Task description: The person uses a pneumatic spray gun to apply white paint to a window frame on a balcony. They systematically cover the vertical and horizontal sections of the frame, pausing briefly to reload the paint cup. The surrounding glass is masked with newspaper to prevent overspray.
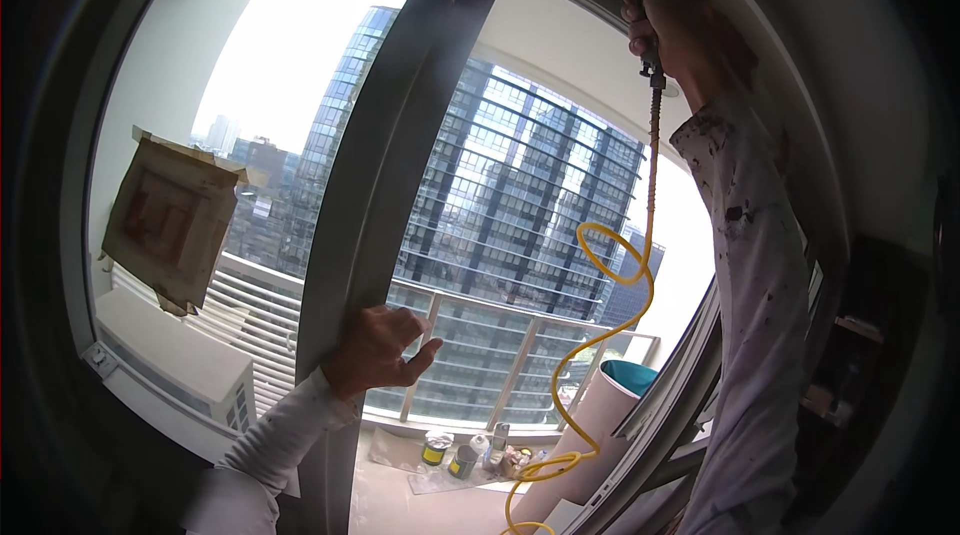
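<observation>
Two hands show: one left hand (pixel 385 350) at lower centre, one right hand (pixel 665 35) at upper right. Two pale sleeves (pixel 755 305) go with them. There is one hose-fed tool (pixel 650 50) at upper right and one yellow hose (pixel 560 375) below it. One dark upright post (pixel 375 195) divides the view. One taped square panel (pixel 172 220) and one white boxy unit (pixel 175 355) stand at left. At bottom centre are two squat cans (pixel 435 449), one white bottle (pixel 479 446), and small items (pixel 518 461) too indistinct to count. One pale cylinder (pixel 595 425) is at lower right.
</observation>
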Motion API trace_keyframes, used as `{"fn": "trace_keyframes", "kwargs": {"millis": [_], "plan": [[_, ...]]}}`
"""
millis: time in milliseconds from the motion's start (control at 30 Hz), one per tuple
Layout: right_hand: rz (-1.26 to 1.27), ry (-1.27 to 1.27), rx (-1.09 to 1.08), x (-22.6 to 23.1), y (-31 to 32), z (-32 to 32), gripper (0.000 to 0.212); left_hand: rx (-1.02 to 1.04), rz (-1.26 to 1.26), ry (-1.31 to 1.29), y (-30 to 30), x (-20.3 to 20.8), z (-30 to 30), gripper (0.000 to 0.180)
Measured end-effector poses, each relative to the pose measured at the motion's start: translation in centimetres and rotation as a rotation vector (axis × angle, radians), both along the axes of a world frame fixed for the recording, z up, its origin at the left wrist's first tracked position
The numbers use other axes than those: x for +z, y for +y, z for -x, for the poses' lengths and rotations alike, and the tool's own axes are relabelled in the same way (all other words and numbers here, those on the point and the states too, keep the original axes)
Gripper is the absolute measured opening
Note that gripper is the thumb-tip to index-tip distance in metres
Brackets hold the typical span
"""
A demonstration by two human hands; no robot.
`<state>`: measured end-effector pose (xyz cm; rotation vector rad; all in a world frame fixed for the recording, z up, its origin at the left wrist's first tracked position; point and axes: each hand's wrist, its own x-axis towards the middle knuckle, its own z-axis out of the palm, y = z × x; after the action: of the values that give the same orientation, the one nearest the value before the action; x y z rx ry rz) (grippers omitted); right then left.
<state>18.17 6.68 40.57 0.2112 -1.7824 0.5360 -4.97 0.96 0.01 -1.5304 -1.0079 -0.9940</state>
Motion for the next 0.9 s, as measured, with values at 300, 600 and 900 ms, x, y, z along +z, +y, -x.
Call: {"fn": "trace_keyframes", "kwargs": {"millis": [300,600,900], "plan": [[0.118,0.003,0.005,1.6,-3.1,3.4,0.051,-0.026,0.031,0.029,-0.4,-0.3,0.0,0.027],[0.036,-0.023,0.027,1.5,1.6,0.4,0.035,-0.042,0.009,0.013,-0.1,-0.3,0.1,0.027],[0.193,0.136,-0.130,-0.3,7.2,-5.9,0.042,-0.045,-0.020,0.037,-0.1,-0.2,-0.4,0.025]]}}
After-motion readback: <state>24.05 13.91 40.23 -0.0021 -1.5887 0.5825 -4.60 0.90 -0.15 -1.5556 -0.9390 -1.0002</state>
